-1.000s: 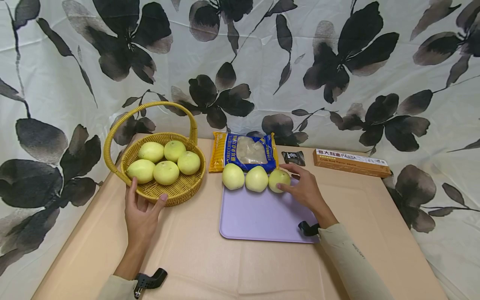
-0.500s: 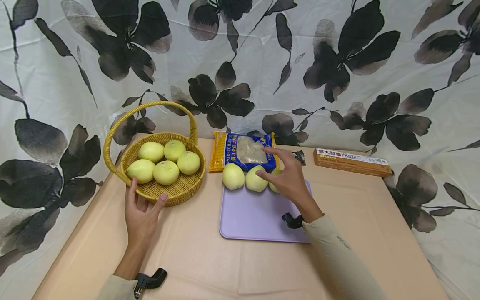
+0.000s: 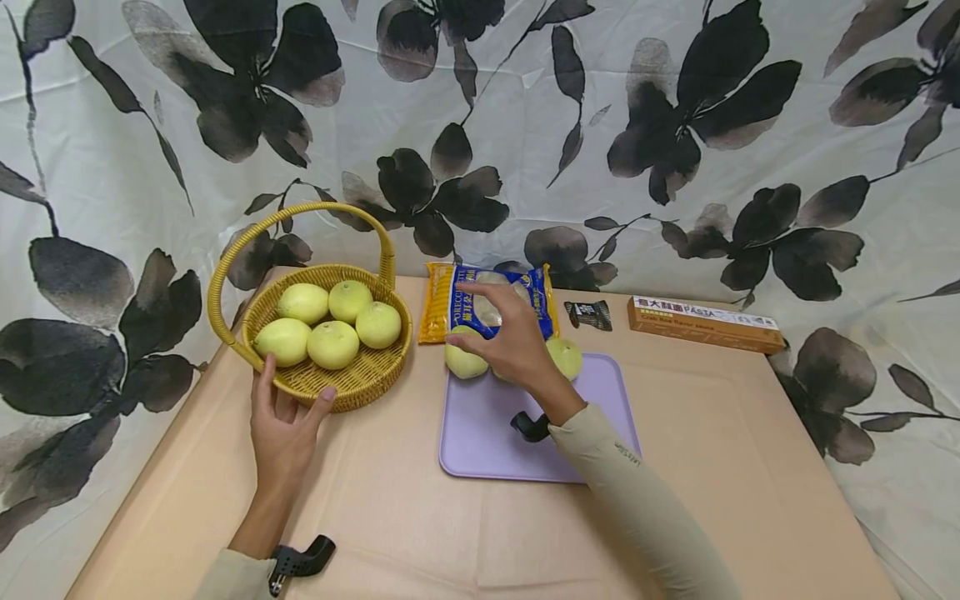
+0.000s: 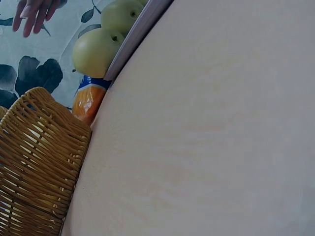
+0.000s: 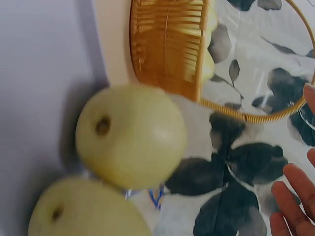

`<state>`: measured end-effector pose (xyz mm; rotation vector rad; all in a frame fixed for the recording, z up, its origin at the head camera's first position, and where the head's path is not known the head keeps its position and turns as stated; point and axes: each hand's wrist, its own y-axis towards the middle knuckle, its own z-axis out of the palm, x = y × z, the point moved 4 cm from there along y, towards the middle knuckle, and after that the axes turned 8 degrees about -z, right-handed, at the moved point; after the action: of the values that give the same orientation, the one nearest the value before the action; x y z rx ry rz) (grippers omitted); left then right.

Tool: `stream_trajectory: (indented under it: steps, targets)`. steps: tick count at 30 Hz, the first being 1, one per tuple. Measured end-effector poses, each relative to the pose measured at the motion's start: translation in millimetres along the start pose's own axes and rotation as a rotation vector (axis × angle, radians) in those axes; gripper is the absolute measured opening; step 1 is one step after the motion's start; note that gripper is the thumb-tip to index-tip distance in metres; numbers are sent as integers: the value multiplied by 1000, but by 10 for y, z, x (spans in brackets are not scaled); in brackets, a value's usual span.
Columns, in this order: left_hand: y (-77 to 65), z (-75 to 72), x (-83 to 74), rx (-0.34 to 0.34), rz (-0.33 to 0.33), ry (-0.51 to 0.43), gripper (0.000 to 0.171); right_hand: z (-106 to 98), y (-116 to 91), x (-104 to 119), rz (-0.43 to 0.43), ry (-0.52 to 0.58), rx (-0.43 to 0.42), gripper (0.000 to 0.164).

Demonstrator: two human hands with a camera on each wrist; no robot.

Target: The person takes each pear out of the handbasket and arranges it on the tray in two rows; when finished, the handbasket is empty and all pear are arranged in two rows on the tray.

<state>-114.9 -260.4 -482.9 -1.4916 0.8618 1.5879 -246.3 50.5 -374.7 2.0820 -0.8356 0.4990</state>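
Observation:
In the head view, my left hand (image 3: 283, 437) rests against the near side of a yellow wicker basket (image 3: 375, 379), thumb and index finger spread along its wall. Several pale yellow-green round fruits (image 3: 332, 345) lie in the basket. My right hand (image 3: 513, 337) hovers over the back of a lilac tray (image 3: 517, 442), thumb and fingers apart, holding nothing. Nearest its thumb is the leftmost tray fruit (image 3: 465, 360). The rightmost fruit (image 3: 566, 357) shows beside the wrist; the middle one is mostly hidden. In the right wrist view, two fruits (image 5: 130, 135) are close, with fingertips (image 5: 290, 191) apart at the right.
Behind the tray lies a blue and yellow pasta bag (image 3: 435, 312), partly covered by the right hand. To its right are a small black packet (image 3: 588, 315) and a long brown pasta box (image 3: 705, 325). A floral cloth (image 3: 555, 150) hangs at the table's back edge.
My right hand has moved left from the rightmost fruit, past the middle one, to the leftmost. All three fruits stay on the tray. The left hand and basket have not moved.

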Motion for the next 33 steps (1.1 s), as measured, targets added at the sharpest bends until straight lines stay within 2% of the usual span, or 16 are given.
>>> stream_trajectory:
  steps: [8,17,22,33]
  targets:
    - [6,12,3,1,-2,20,102,323,185,100,-58,15,53,74]
    - [1,-6,4,-7,-21,24,101,766,329,91,-55,0,158,77]
    - [-9,-8,13,-4,-16,13,101,988,391,81,-21,0,216,77]
    - [-1,-9,12,-3,-4,21,101,1336,516,-4,23,-150,307,72]
